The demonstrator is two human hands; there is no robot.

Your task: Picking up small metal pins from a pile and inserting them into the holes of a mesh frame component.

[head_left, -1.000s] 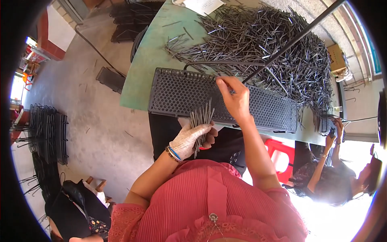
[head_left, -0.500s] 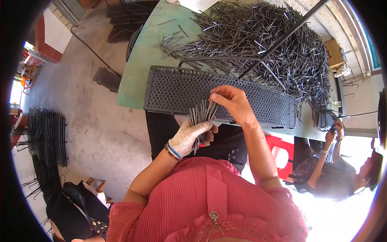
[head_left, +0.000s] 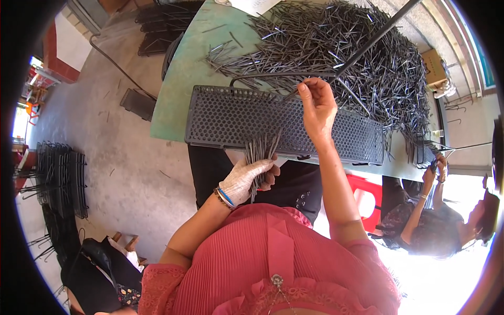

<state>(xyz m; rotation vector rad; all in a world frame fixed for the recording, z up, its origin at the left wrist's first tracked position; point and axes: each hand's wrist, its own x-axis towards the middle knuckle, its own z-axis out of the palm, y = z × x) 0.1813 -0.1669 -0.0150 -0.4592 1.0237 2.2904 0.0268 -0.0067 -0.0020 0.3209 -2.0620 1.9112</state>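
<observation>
My left hand, in a pale knit work glove, is closed round a bundle of thin dark strips at the near edge of a black perforated metal basket. Bare and raised over the basket's far side, my right hand has thumb and forefinger pinched on a single dark strip, which points down to the left. A black bent rod runs along behind the basket. Whether the strip touches the basket's rim, I cannot tell.
A large heap of dark strips covers the far right of the green table. A thick dark bar slants above it. At right a co-worker handles a similar basket. Stacked black baskets stand on the floor at left.
My right hand has moved up and right, away from the bundle, carrying one strip to the basket's far side. My left hand has stayed in place with the bundle.
</observation>
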